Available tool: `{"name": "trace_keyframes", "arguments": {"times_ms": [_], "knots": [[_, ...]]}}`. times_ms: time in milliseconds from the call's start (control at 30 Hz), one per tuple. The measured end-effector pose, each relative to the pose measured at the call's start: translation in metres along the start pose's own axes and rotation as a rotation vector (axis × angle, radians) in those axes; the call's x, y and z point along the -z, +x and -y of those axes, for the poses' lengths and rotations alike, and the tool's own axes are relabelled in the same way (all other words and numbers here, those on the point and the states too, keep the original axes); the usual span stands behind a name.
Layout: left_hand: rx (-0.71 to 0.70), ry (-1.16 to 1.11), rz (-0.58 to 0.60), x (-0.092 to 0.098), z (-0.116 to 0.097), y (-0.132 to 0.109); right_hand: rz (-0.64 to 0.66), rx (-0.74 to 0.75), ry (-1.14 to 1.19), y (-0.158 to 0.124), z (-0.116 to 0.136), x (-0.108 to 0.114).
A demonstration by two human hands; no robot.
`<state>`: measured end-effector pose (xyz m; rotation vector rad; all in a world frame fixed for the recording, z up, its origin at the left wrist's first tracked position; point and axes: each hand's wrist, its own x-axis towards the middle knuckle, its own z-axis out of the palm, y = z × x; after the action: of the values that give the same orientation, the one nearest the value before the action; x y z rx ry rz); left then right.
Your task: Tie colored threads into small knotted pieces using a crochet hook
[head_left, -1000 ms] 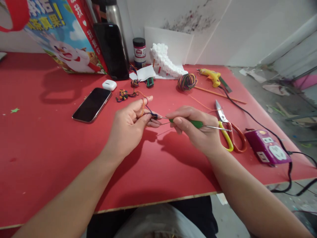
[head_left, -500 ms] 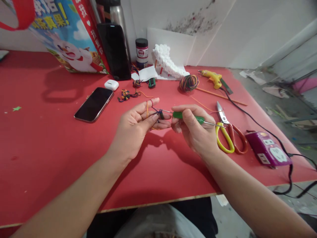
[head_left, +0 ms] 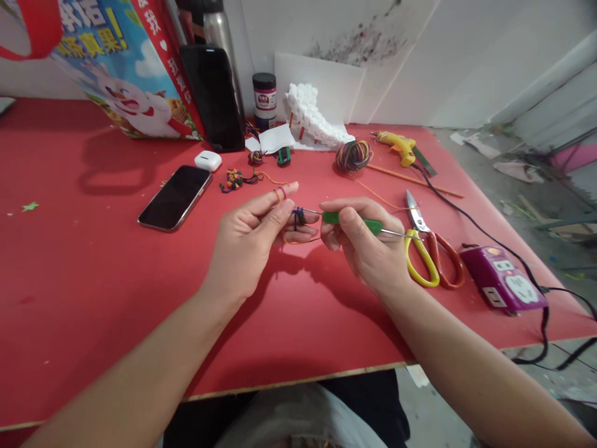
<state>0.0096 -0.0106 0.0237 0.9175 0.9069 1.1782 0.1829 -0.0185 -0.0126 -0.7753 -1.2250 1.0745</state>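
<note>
My left hand pinches a small dark crochet piece between thumb and fingers, with multicoloured yarn looped round its raised index finger. In my right hand is a crochet hook with a green handle, gripped like a pencil. Its thin metal tip reaches left into the stitches of the piece; the very end is hidden there. A strand of yarn runs below the left fingers toward the right hand. Behind the hands lies a ball of multicoloured yarn, with an orange strand trailing from it.
Scissors and a purple power socket lie right of my right hand. Farther back are a yellow glue gun and an orange stick. A phone, earbud case and small crocheted piece lie left.
The yarn between my left index finger and the crochet piece has shortened, and my left thumb has shifted up slightly. The hook stays in the stitches.
</note>
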Motion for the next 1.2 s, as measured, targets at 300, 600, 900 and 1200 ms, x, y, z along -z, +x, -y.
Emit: {"name": "trace_keyframes", "arguments": {"times_ms": [300,600,900,1200], "knots": [[0.004,0.033,-0.019,0.000,-0.003,-0.002,0.001,0.011,-0.033,-0.001,0.002,-0.001],[-0.004,0.101,-0.007,-0.001,-0.004,-0.003,-0.015,0.070,-0.117,-0.004,0.006,-0.006],[-0.015,0.077,0.017,0.001,-0.003,-0.002,-0.011,0.086,-0.182,-0.004,0.011,-0.007],[0.015,0.095,-0.001,0.000,-0.006,-0.002,0.000,0.103,-0.172,-0.005,0.010,-0.007]]}}
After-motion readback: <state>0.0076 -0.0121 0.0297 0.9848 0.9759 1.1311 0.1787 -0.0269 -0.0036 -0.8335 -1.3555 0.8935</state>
